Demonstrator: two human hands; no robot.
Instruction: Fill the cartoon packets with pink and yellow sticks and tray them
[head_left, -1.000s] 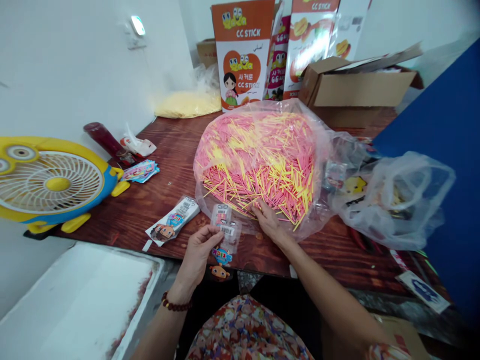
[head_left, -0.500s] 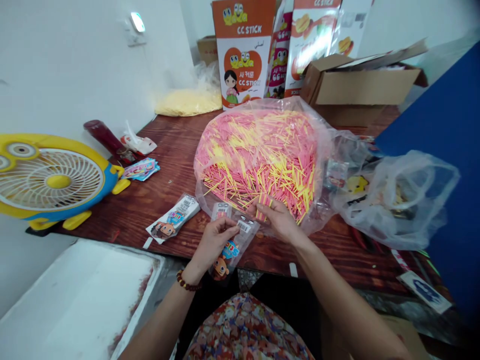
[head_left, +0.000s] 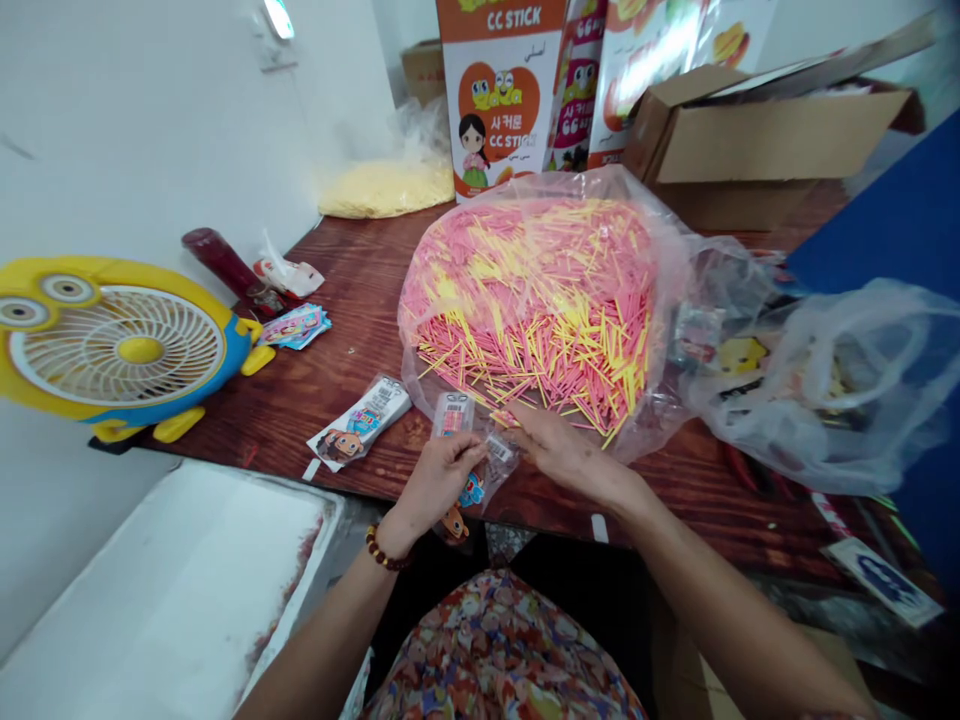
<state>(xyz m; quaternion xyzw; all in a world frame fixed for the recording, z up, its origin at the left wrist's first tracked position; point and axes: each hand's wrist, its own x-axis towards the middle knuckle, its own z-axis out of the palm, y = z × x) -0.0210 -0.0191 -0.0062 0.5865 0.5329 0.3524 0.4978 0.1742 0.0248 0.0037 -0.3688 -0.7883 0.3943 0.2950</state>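
My left hand (head_left: 444,473) pinches a small clear printed packet (head_left: 500,452) near its barcode end, above the table's front edge. A bundle of pink and yellow sticks (head_left: 504,418) sits between the fingers of my right hand (head_left: 559,452), close to the packet's end. Whether the sticks touch the packet I cannot tell. Just behind my left hand lies another packet (head_left: 453,412) with pink contents. Beyond both hands spreads a large clear plastic bag (head_left: 671,300) full of loose pink and yellow sticks (head_left: 525,330). Left of my hands is a stack of printed packets (head_left: 360,425).
A yellow and blue fan (head_left: 135,345) stands at the left, near a dark red bottle (head_left: 225,262) and colourful cards (head_left: 298,326). Printed cartons (head_left: 495,110) and an open cardboard box (head_left: 772,140) stand behind. A white plastic bag (head_left: 847,400) lies at right.
My right hand has brought the stick bundle down and left, closer to the packet, and turned so less of the bundle shows. The whole view has shifted slightly.
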